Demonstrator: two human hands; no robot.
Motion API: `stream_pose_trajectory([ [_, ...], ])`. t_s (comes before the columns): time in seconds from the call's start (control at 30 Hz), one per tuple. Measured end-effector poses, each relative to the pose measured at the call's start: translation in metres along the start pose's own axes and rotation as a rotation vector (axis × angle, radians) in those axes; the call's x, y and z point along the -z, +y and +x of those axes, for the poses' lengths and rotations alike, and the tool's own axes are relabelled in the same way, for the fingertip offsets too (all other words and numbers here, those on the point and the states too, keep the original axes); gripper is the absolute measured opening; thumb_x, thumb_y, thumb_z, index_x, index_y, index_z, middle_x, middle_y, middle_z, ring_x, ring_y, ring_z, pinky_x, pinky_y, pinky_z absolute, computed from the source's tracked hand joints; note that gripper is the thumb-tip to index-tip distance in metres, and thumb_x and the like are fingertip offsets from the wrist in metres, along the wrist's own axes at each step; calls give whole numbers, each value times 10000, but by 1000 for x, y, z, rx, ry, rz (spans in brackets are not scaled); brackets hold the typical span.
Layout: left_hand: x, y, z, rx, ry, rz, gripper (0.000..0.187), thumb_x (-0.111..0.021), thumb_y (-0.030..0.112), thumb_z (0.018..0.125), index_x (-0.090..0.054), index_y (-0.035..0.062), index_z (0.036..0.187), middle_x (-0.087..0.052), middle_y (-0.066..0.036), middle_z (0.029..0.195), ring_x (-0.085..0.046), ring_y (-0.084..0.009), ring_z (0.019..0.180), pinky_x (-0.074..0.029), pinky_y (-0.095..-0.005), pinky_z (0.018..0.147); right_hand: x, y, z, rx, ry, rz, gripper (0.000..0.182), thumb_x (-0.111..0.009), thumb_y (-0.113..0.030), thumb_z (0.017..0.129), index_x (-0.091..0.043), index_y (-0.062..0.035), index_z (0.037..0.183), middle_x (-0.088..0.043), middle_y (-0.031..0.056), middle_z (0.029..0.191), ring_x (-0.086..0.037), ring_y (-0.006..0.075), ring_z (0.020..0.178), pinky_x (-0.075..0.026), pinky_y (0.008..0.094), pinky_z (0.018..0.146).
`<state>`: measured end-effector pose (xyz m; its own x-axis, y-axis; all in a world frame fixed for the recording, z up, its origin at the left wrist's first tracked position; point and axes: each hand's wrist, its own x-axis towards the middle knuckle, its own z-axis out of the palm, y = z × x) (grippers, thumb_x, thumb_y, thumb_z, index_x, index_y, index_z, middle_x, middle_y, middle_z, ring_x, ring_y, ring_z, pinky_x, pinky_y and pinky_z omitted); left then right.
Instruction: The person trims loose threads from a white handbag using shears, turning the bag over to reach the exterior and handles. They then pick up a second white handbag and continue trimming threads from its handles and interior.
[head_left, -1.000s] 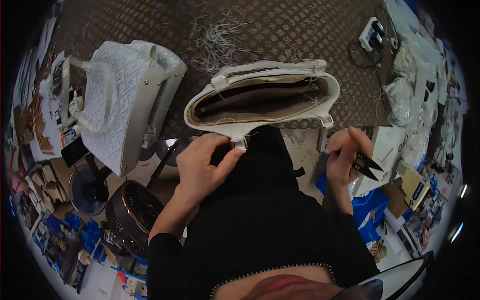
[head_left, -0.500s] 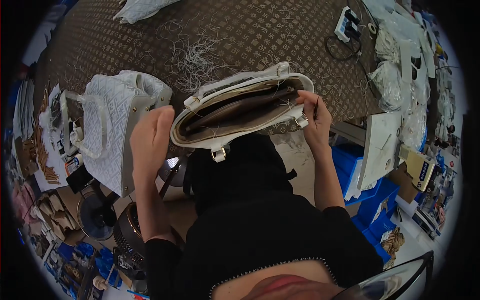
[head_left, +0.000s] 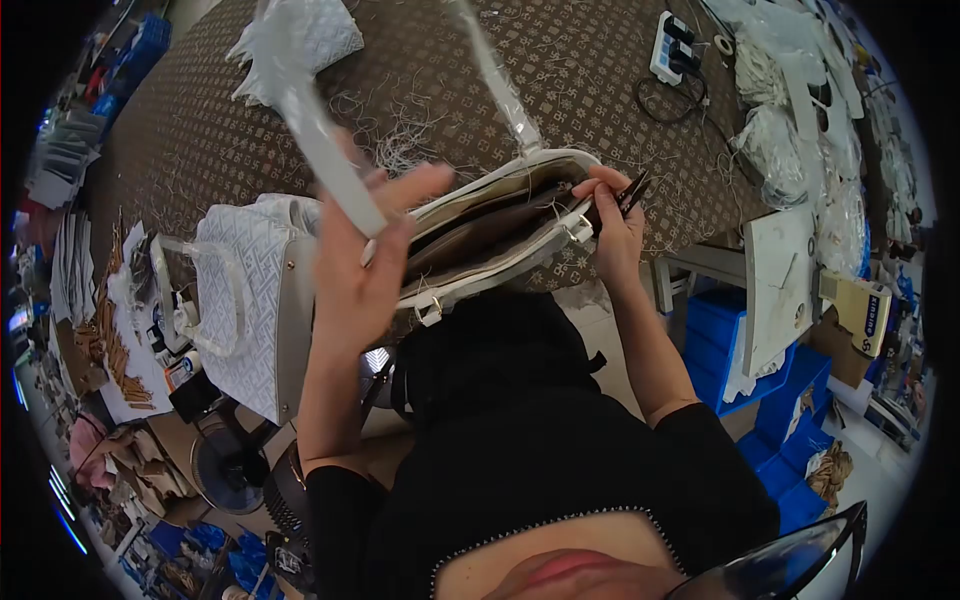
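A white handbag (head_left: pixel 530 245) with its top open lies tilted at the table's near edge, showing a brown lining and loose threads. My right hand (head_left: pixel 615 235) pinches the right end of its rim. A small dark pointed tool (head_left: pixel 634 190), perhaps thread snips, sticks out from that same hand. At the bag's left end, my left hand (head_left: pixel 360 265) is smeared by motion, its thumb and fingers spread. The raised plastic-wrapped handle (head_left: pixel 320 140) runs across the left fingers; no grip on it shows. The front handle's gold buckle (head_left: pixel 430 306) hangs on the near side.
A second white patterned handbag (head_left: pixel 240 300) stands at left. Thread scraps (head_left: pixel 405 135) and a white patterned piece (head_left: pixel 310 45) lie on the brown patterned table (head_left: pixel 200 130). A power strip (head_left: pixel 673 48) sits far right, with blue crates (head_left: pixel 715 340) below and a fan (head_left: pixel 230 460) lower left.
The far handle has swung up from the bag's rim and stands raised. My left hand has moved right, over the bag's left end, and its fingers have spread. My right hand keeps its pinch.
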<state>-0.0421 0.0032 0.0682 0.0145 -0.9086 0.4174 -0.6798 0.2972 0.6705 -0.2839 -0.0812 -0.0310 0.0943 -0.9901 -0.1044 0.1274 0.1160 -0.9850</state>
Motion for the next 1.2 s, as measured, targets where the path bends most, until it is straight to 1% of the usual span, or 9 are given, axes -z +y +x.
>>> stream_pose_trajectory([
  [0.1, -4, 21, -3, -134, -553, 152, 500, -599, 75, 738, -489, 111, 1224, -537, -94, 1193, -373, -301, 1228, -186, -453, 1057, -3, -11, 10, -175, -34, -67, 184, -431, -126, 919, -549, -58, 1043, -565, 25, 786, -422, 48, 514, -349, 210, 442],
  [0.2, -1, 25, -16, -41, -680, -74, 630, -722, 183, 650, -486, 25, 1213, -545, -121, 1180, -453, -301, 1169, -186, -455, 1056, -5, -4, 18, -20, -43, 52, 170, -446, -124, 912, -559, -43, 1009, -552, 29, 751, -464, 62, 548, -381, 213, 466],
  [0.33, 28, 3, -24, 100, -439, -635, 406, -676, 213, 744, -584, -6, 1073, -615, -111, 1021, -567, -237, 994, -367, -366, 944, 0, -11, 15, -75, -101, 42, 164, -466, -115, 902, -559, -37, 1012, -539, 0, 790, -478, 54, 675, -379, 186, 597],
  [0.4, 36, -4, -41, 867, -210, -487, 307, -565, 248, 856, -612, -20, 997, -627, -106, 923, -582, -164, 866, -444, -310, 824, 0, -10, 15, -72, -112, 63, 165, -462, -111, 903, -562, -38, 1011, -535, -2, 781, -470, 53, 677, -378, 186, 614],
  [0.43, 27, -16, -51, 860, -95, -521, 414, -416, 317, 933, -606, -44, 999, -622, -116, 892, -569, -138, 825, -468, -274, 747, 1, -8, 16, -74, -122, 67, 165, -462, -111, 903, -562, -38, 1011, -535, -2, 781, -470, 53, 677, -378, 186, 614],
  [0.57, -1, -27, -56, 952, -18, -801, 667, -249, 502, 926, -536, -70, 1114, -574, -183, 1067, -539, -239, 1019, -416, -344, 895, 10, -1, 11, 4, -101, -53, 162, -439, -98, 909, -555, -44, 1009, -551, 19, 730, -478, 57, 596, -376, 185, 518],
  [0.63, -5, -21, -54, 1109, -103, -1448, 694, -250, 535, 912, -436, -58, 1219, -502, -195, 1197, -470, -285, 1135, -371, -384, 951, 18, -3, 2, 19, -142, -108, 166, -435, -68, 899, -556, -36, 1007, -543, 18, 726, -469, 54, 638, -360, 188, 576],
  [0.83, -26, 17, -58, 1291, 33, -1648, 510, -400, 385, 923, -391, -27, 1223, -501, -165, 1210, -501, -230, 1109, -425, -368, 913, 51, 4, -24, 44, -155, -159, 138, -469, -67, 884, -565, -37, 978, -523, -2, 721, -374, 37, 582, -273, 185, 533],
  [1.2, -53, 37, -93, 1245, -66, -1491, 311, -494, 141, 903, -454, -36, 1155, -571, -152, 1091, -576, -193, 978, -474, -297, 847, 81, 26, -26, -17, -62, -171, 131, -522, -49, 867, -565, -3, 982, -557, 29, 946, -503, 99, 868, -378, 217, 796],
])
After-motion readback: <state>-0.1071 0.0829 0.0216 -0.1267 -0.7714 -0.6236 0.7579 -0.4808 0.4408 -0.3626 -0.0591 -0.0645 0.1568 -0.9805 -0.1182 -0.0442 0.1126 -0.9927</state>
